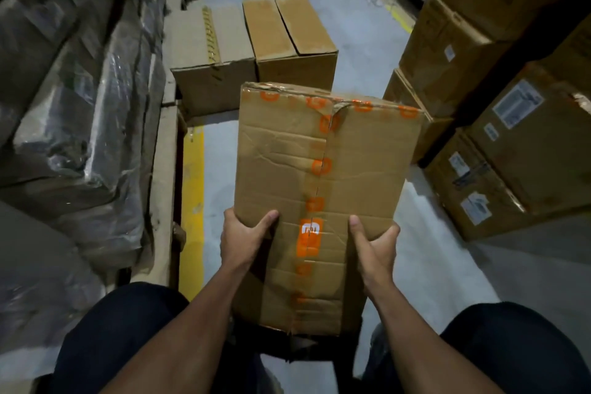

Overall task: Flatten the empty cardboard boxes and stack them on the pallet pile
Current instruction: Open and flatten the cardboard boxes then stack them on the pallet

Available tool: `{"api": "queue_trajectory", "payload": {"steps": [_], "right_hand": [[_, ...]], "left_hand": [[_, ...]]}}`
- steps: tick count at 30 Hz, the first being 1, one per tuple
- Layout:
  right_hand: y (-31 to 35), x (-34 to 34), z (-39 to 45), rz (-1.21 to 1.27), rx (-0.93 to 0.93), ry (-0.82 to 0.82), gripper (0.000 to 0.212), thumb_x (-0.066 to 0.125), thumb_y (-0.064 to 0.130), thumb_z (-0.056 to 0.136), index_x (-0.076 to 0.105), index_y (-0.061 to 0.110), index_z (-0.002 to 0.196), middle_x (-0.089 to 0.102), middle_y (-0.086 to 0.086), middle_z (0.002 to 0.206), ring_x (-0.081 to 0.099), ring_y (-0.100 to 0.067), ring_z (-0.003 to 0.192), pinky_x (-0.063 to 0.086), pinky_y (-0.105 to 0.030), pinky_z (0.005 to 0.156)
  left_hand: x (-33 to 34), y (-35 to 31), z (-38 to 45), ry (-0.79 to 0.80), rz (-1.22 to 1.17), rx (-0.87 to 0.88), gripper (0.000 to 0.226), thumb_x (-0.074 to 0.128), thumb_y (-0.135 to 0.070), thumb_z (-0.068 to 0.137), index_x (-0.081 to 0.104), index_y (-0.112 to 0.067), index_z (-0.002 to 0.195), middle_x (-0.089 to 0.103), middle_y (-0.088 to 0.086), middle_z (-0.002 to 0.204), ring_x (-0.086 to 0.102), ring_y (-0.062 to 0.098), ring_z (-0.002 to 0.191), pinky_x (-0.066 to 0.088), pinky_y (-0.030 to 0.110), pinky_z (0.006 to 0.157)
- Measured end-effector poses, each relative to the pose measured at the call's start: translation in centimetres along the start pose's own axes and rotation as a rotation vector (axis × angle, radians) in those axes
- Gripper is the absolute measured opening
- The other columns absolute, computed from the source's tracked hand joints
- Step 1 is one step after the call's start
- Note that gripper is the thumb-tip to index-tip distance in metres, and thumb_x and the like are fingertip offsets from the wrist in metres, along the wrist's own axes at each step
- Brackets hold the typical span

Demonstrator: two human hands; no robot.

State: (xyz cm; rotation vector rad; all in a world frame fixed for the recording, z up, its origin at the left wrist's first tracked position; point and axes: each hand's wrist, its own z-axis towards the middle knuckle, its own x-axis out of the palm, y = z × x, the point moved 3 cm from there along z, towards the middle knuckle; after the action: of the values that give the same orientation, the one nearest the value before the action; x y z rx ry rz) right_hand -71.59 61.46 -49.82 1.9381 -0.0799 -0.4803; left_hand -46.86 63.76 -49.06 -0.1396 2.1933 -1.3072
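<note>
A brown cardboard box (323,189) fills the middle of the view, still in box shape, its creased top face tilted toward the camera. Clear tape printed with orange logos runs along its centre seam and far edge, where the card is torn. Two more brown boxes (252,48) stand side by side on the floor beyond it, flaps closed.

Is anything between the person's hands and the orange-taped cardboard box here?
No. The left hand and right hand already grip the creased, orange-taped cardboard box at its near sides.
</note>
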Motion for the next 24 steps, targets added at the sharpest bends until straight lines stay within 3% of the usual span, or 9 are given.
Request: {"api": "queue_trajectory", "payload": {"steps": [5,9,13,17,19,22,24], "right_hand": [[1.0,0.2,2.1,-0.136,0.000,-0.073,0.082,0.071,0.070,0.073,0.038,0.022,0.130,0.055,-0.005,0.127,0.055,-0.029,0.116,0.051,-0.051,0.098],[3.0,0.4,4.1,-0.246,-0.037,-0.101,0.087,0.063,0.082,0.066,0.041,0.022,0.125,0.056,-0.005,0.125,0.055,-0.029,0.115,0.051,-0.051,0.095],[4.4,1.1,6.5,-0.360,-0.014,-0.105,0.090,0.058,0.082,0.069,0.045,0.017,0.129,0.057,-0.009,0.129,0.054,-0.033,0.119,0.049,-0.050,0.097],[4.5,2.2,8.7,-0.446,-0.002,-0.023,0.069,0.061,0.063,0.087,0.046,0.013,0.132,0.059,-0.011,0.130,0.054,-0.036,0.119,0.048,-0.042,0.092],[3.7,3.1,9.7,-0.481,-0.030,0.078,0.067,0.064,0.057,0.087,0.044,0.014,0.135,0.058,-0.012,0.133,0.054,-0.036,0.121,0.048,-0.048,0.098],[0.4,4.5,10.0,-0.612,-0.013,0.302,0.085,0.066,0.058,0.081,0.031,0.020,0.148,0.046,-0.010,0.147,0.049,-0.037,0.129,0.044,-0.054,0.105],[-2.3,4.7,9.3,-0.710,0.029,0.366,0.094,0.062,0.063,0.084,0.013,0.030,0.156,0.029,-0.007,0.157,0.043,-0.038,0.135,0.040,-0.055,0.108]], "left_hand": [[0.2,-1.5,1.4,-0.091,0.052,0.023,0.091,0.065,-0.086,0.050,0.049,-0.021,0.112,0.062,0.004,0.116,0.060,0.028,0.110,0.052,0.047,0.094],[0.6,-2.9,2.9,-0.162,0.116,0.038,0.082,0.071,-0.078,0.063,0.052,-0.014,0.112,0.062,0.008,0.115,0.058,0.033,0.112,0.049,0.044,0.092],[1.3,-3.9,4.7,-0.206,0.216,-0.016,0.093,0.066,-0.080,0.066,0.053,-0.006,0.120,0.060,0.015,0.125,0.054,0.037,0.122,0.046,0.046,0.097],[2.2,-3.3,7.2,-0.131,0.301,-0.108,0.099,0.061,-0.082,0.070,0.049,-0.002,0.127,0.056,0.019,0.133,0.051,0.039,0.125,0.044,0.047,0.100],[3.2,-1.9,8.5,-0.071,0.310,-0.137,0.095,0.062,-0.075,0.076,0.045,-0.001,0.132,0.054,0.020,0.136,0.050,0.039,0.127,0.044,0.045,0.100],[4.8,1.7,9.2,0.066,0.356,-0.185,0.098,0.068,-0.063,0.081,0.029,-0.001,0.146,0.046,0.022,0.145,0.046,0.040,0.131,0.041,0.045,0.103],[5.5,4.1,8.5,0.133,0.379,-0.196,0.100,0.068,-0.061,0.082,0.019,-0.005,0.151,0.041,0.020,0.148,0.045,0.040,0.132,0.041,0.045,0.104]]}}
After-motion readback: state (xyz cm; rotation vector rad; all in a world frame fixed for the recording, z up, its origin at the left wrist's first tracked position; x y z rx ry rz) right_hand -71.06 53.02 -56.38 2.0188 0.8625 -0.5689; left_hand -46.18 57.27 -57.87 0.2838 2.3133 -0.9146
